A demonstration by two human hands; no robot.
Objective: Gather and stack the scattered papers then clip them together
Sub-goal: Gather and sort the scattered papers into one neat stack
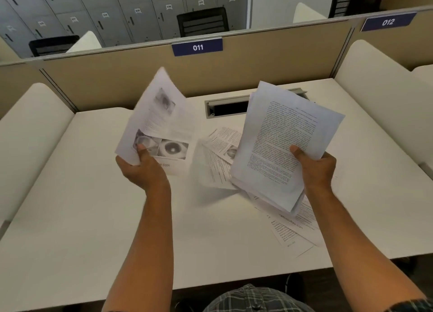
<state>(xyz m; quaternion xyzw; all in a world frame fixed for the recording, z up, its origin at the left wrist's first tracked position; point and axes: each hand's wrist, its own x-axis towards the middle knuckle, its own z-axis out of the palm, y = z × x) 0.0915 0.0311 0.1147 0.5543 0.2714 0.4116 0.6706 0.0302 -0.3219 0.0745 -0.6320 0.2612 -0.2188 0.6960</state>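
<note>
Desk [93,218] | left hand [140,169] pinches sheet [159,124] | right hand [316,169] grips stack [281,143]

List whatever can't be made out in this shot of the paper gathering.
- Head view: the sheet in the left hand is motion-blurred, so its text is unreadable.
- How many pages the stack in the right hand holds: they overlap.
- Loose papers on the desk are partly covered by that stack.
- No clip shows anywhere.
- Both hands' fingers are hidden behind the paper; only thumbs show.
</note>
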